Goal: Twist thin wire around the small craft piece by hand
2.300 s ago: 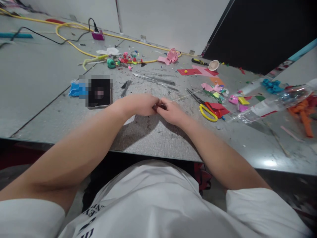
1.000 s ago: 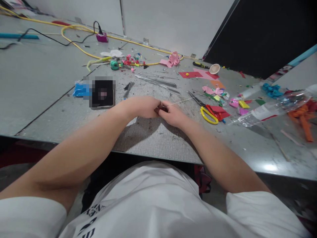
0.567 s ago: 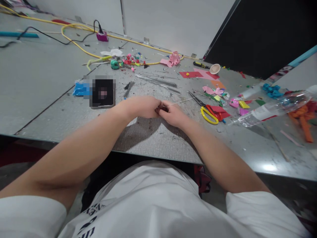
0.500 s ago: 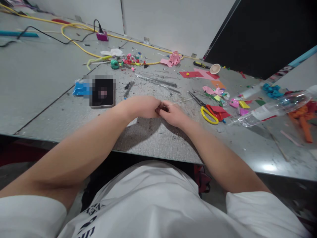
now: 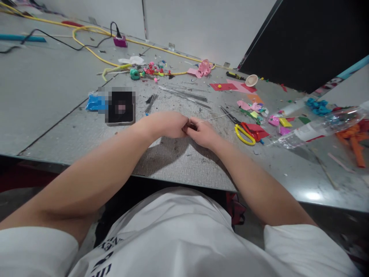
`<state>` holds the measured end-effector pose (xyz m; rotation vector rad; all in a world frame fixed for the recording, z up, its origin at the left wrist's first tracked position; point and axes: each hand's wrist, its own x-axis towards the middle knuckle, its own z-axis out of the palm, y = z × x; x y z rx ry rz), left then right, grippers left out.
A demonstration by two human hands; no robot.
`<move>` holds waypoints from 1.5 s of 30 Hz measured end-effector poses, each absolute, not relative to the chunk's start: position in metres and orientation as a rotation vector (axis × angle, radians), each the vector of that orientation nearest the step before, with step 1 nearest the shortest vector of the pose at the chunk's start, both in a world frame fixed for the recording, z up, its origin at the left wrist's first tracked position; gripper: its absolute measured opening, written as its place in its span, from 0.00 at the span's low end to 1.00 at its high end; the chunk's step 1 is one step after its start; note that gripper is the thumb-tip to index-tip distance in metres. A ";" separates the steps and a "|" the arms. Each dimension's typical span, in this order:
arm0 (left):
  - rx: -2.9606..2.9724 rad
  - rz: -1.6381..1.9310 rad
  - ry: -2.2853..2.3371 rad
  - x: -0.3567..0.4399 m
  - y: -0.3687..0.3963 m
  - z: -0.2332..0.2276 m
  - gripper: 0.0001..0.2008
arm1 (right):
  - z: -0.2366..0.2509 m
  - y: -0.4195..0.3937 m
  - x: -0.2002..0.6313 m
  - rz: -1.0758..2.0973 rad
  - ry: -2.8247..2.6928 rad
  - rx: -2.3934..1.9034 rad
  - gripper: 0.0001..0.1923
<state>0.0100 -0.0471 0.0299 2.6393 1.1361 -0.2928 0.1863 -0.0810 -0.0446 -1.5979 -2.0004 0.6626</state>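
Note:
My left hand [image 5: 172, 124] and my right hand [image 5: 203, 133] meet fingertip to fingertip just above the grey worktable [image 5: 184, 163]. A thin pale wire [image 5: 219, 116] comes out of my right hand's closed fingers and runs rightward to some pink and green pieces [image 5: 244, 105]; whether it joins them I cannot tell. The left fingers are pinched against the right ones, and what lies between them is hidden. To the right of my hands rest scissors [image 5: 244, 134] with yellow and red handles. Several loose thin wires [image 5: 187, 95] are spread beyond my hands.
A phone-like device [image 5: 120, 118], partly pixelated, and a blue packet [image 5: 96, 102] sit at the left. A plastic bottle [image 5: 325, 129] lies at the right near orange material [image 5: 356, 144]. Colourful scraps [image 5: 152, 70], a yellow cable [image 5: 161, 47] and a purple plug [image 5: 120, 41] lie farther back.
The view has shifted very slightly. Both hands keep the same pinched pose, with the wire still running out to the right.

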 end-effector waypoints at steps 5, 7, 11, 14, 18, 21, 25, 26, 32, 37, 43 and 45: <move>2.665 -0.320 1.106 0.010 -0.046 0.029 0.16 | -0.044 -0.081 0.186 0.675 -2.007 -1.578 0.10; 2.658 -0.311 1.094 0.009 -0.045 0.029 0.16 | -0.044 -0.082 0.186 0.679 -2.009 -1.588 0.09; 2.631 -0.283 1.095 0.009 -0.044 0.028 0.16 | -0.044 -0.082 0.186 0.679 -2.009 -1.584 0.10; 2.655 -0.283 1.087 0.008 -0.043 0.027 0.15 | -0.044 -0.081 0.186 0.670 -2.009 -1.580 0.09; 2.679 -0.346 1.101 0.009 -0.043 0.028 0.17 | -0.046 -0.079 0.187 0.660 -2.000 -1.589 0.09; 2.676 -0.369 1.106 0.010 -0.044 0.029 0.19 | -0.047 -0.079 0.187 0.662 -1.997 -1.575 0.08; 2.673 -0.363 1.106 0.010 -0.044 0.029 0.20 | -0.048 -0.078 0.187 0.664 -2.008 -1.564 0.08; 2.672 -0.363 1.109 0.010 -0.045 0.030 0.19 | -0.048 -0.078 0.187 0.659 -2.006 -1.570 0.08; 2.669 -0.394 1.131 0.011 -0.048 0.033 0.19 | -0.048 -0.078 0.187 0.676 -1.991 -1.558 0.08; 2.668 -0.340 1.109 0.011 -0.048 0.031 0.18 | -0.048 -0.078 0.186 0.655 -1.996 -1.576 0.09; 2.661 -0.326 1.133 0.010 -0.051 0.032 0.18 | -0.048 -0.078 0.187 0.653 -1.997 -1.550 0.09; 2.652 -0.325 1.154 0.010 -0.052 0.033 0.18 | -0.049 -0.077 0.188 0.654 -1.998 -1.538 0.09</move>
